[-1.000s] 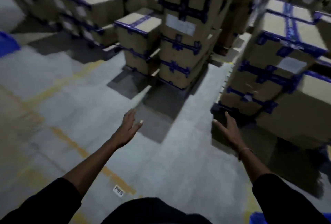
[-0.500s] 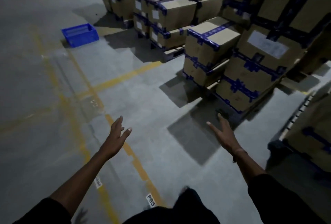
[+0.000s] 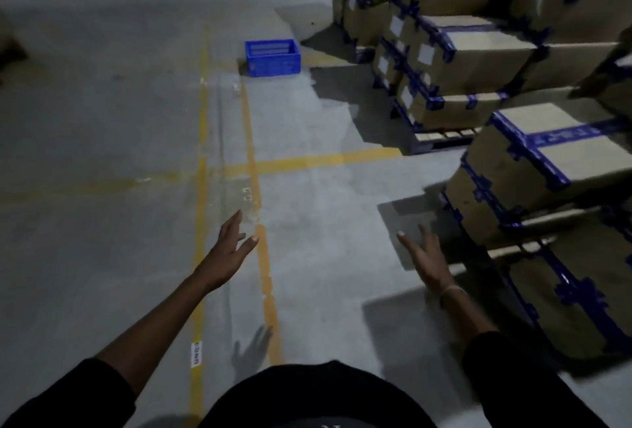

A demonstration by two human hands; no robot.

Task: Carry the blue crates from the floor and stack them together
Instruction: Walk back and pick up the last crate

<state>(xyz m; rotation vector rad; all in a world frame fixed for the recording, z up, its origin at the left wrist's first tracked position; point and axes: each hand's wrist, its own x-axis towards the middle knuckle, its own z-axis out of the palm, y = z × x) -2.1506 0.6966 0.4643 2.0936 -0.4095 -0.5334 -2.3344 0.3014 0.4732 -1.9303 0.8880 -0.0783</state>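
Note:
A single blue crate [image 3: 272,57] stands on the grey concrete floor far ahead, just right of two yellow floor lines and near the corner of a box stack. My left hand [image 3: 228,251] is stretched forward with straight fingers, holding nothing. My right hand [image 3: 425,257] reaches forward too, fingers spread and empty, a thin band at its wrist. Both hands hover above the floor, well short of the crate.
Cardboard boxes with blue tape [image 3: 540,167] are stacked on pallets along the whole right side, close to my right arm. More stacks [image 3: 444,62] stand further back. Yellow lines [image 3: 253,161] cross the open floor on the left and centre.
My view has swung left, so the blue crate moved from the far left toward the centre ahead. The box stacks slid to the right. Both hands stayed outstretched and empty.

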